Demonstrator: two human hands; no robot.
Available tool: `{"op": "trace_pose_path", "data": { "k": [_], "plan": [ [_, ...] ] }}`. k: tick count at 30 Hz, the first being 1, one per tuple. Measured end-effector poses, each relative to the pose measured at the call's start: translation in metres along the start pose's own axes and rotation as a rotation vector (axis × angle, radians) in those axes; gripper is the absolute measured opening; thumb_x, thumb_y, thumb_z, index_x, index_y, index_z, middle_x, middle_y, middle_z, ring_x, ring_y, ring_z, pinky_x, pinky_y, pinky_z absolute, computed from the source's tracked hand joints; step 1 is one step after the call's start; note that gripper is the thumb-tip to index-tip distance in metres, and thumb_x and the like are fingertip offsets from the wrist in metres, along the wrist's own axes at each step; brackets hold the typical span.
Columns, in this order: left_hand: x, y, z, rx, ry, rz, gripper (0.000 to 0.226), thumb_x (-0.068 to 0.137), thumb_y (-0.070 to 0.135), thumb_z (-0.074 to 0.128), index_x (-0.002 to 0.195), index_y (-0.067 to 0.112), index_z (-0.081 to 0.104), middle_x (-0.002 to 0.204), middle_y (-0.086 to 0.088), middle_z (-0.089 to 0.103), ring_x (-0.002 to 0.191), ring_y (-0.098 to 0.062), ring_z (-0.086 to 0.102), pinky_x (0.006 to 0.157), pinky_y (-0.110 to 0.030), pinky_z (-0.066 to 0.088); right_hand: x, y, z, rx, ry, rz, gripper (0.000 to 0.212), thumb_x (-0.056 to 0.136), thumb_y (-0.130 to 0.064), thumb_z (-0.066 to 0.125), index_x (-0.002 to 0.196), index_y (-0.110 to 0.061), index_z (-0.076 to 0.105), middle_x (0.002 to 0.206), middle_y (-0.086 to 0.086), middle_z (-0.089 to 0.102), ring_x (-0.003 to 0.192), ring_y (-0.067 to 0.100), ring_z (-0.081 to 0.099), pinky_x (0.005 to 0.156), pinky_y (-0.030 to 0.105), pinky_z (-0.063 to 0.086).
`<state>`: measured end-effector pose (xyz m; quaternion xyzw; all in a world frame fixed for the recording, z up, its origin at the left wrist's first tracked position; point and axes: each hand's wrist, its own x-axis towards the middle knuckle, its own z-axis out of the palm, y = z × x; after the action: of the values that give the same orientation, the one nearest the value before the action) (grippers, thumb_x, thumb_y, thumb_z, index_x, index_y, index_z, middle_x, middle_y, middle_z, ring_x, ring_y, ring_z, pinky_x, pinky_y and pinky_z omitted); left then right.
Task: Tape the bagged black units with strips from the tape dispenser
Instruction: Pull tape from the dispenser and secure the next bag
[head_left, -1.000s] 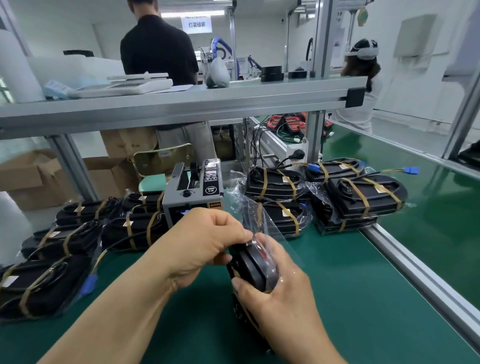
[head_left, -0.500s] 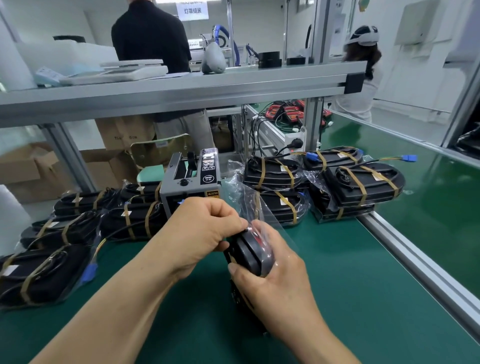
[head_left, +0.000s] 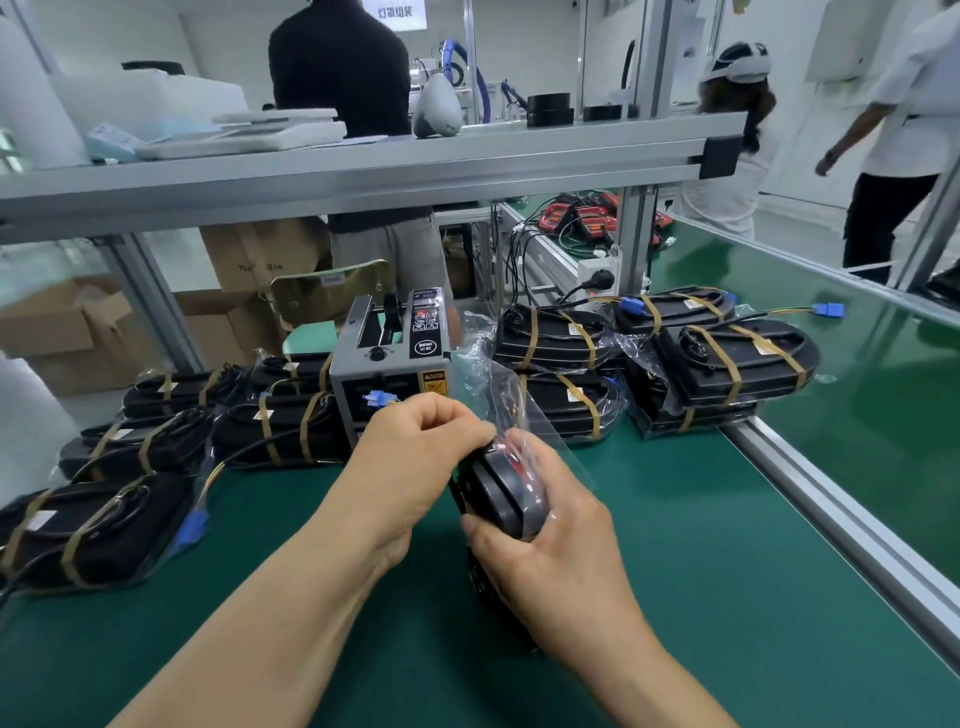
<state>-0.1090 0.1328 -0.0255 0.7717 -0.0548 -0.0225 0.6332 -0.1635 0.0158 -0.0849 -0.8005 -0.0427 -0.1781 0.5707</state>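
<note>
I hold a black unit (head_left: 506, 496) on end over the green mat, its far end inside a clear plastic bag (head_left: 506, 402). My right hand (head_left: 550, 545) grips the unit from below and the right. My left hand (head_left: 421, 457) has its fingers curled on the unit's top end where the bag's edge lies. The grey tape dispenser (head_left: 392, 364) stands just behind my left hand. Taped bagged units lie in a pile on the left (head_left: 130, 467) and in a stack on the right (head_left: 722, 364).
A metal rail (head_left: 841, 525) bounds the green mat (head_left: 675, 597) on the right, with a green conveyor belt beyond. An aluminium shelf (head_left: 363, 166) crosses overhead. Cardboard boxes (head_left: 62, 322) sit behind on the left. People stand in the background.
My view has tipped downward a little. Both hands keep their grip on the unit, and the bag has shifted slightly around its top end.
</note>
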Motion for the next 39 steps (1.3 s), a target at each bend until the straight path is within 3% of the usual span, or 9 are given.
{"op": "trace_pose_path", "data": {
  "k": [7,12,15,19,24,28,32,36,39],
  "plan": [
    [0.002,-0.009,0.01,-0.19,0.08,-0.065,0.013,0.081,0.018,0.074,0.071,0.021,0.067,0.069,0.0,0.065,0.069,-0.015,0.059,0.066,-0.028,0.049,0.001,0.001,-0.001,-0.001,0.036,-0.021,0.058,0.063,-0.035,0.068,0.099,-0.074,0.046,0.1,-0.033,0.065,0.09,-0.005,0.064,0.075,0.011,0.05],
    [-0.012,-0.017,0.017,-0.266,0.132,-0.02,0.017,0.078,0.017,0.078,0.092,0.02,0.07,0.074,0.007,0.062,0.063,-0.002,0.062,0.057,-0.015,0.05,-0.001,0.003,-0.002,0.019,0.005,-0.052,0.049,0.069,-0.028,0.071,0.11,-0.05,0.056,0.1,-0.02,0.071,0.09,0.002,0.067,0.076,0.027,0.055],
    [-0.021,-0.02,0.013,-0.338,0.114,-0.015,0.026,0.077,0.015,0.078,0.1,0.02,0.07,0.084,0.005,0.064,0.069,-0.002,0.065,0.062,-0.016,0.052,-0.002,0.005,0.001,0.033,0.009,-0.073,0.05,0.069,-0.027,0.073,0.105,-0.057,0.056,0.1,-0.022,0.071,0.091,0.002,0.067,0.08,0.028,0.057],
    [-0.03,-0.019,0.004,-0.369,0.108,0.003,0.038,0.072,0.016,0.084,0.105,0.023,0.066,0.086,0.007,0.071,0.072,0.0,0.069,0.06,-0.012,0.052,-0.003,0.011,0.012,0.106,0.089,-0.148,0.069,0.068,-0.022,0.075,0.119,-0.063,0.053,0.115,-0.028,0.066,0.106,-0.004,0.064,0.088,0.012,0.05],
    [-0.033,-0.013,-0.011,-0.059,0.224,0.164,0.063,0.049,0.04,0.083,0.108,0.031,0.064,0.111,0.001,0.065,0.089,0.001,0.067,0.067,-0.011,0.051,0.001,0.021,0.039,0.355,0.076,-0.229,0.08,0.077,-0.018,0.077,0.148,-0.013,0.04,0.148,-0.002,0.051,0.139,0.021,0.047,0.114,0.052,0.038],
    [-0.039,-0.016,-0.023,-0.026,0.165,0.222,0.063,0.048,0.037,0.084,0.108,0.032,0.064,0.113,-0.003,0.065,0.094,-0.009,0.069,0.081,-0.023,0.054,-0.002,0.02,0.031,0.335,-0.151,-0.194,0.103,0.075,-0.015,0.085,0.156,-0.013,0.022,0.162,-0.006,0.03,0.15,0.016,0.026,0.122,0.041,0.026],
    [-0.06,-0.034,-0.031,0.053,0.101,0.356,0.065,0.045,0.046,0.085,0.107,0.042,0.066,0.112,0.008,0.063,0.1,-0.009,0.065,0.092,-0.029,0.05,-0.028,0.018,-0.012,0.235,-0.451,-0.135,0.111,0.069,-0.037,0.082,0.156,-0.046,0.012,0.163,-0.024,0.018,0.151,0.002,0.015,0.121,0.042,0.02],
    [-0.081,-0.068,-0.01,0.317,0.121,0.564,0.062,0.057,0.041,0.081,0.116,0.041,0.059,0.113,0.017,0.054,0.098,-0.005,0.061,0.086,-0.014,0.047,-0.052,0.004,-0.022,0.247,-0.239,0.133,0.099,0.049,-0.049,0.08,0.133,-0.07,0.032,0.131,-0.051,0.044,0.122,-0.019,0.048,0.105,0.019,0.043],
    [-0.091,-0.094,0.017,0.38,0.246,0.607,0.054,0.062,0.034,0.066,0.114,0.04,0.056,0.102,0.021,0.051,0.086,0.006,0.057,0.077,-0.002,0.042,-0.064,0.007,-0.003,0.189,-0.074,0.28,0.093,0.057,-0.032,0.086,0.136,-0.05,0.041,0.122,-0.034,0.063,0.105,-0.016,0.061,0.088,0.01,0.047]
  ]
}}
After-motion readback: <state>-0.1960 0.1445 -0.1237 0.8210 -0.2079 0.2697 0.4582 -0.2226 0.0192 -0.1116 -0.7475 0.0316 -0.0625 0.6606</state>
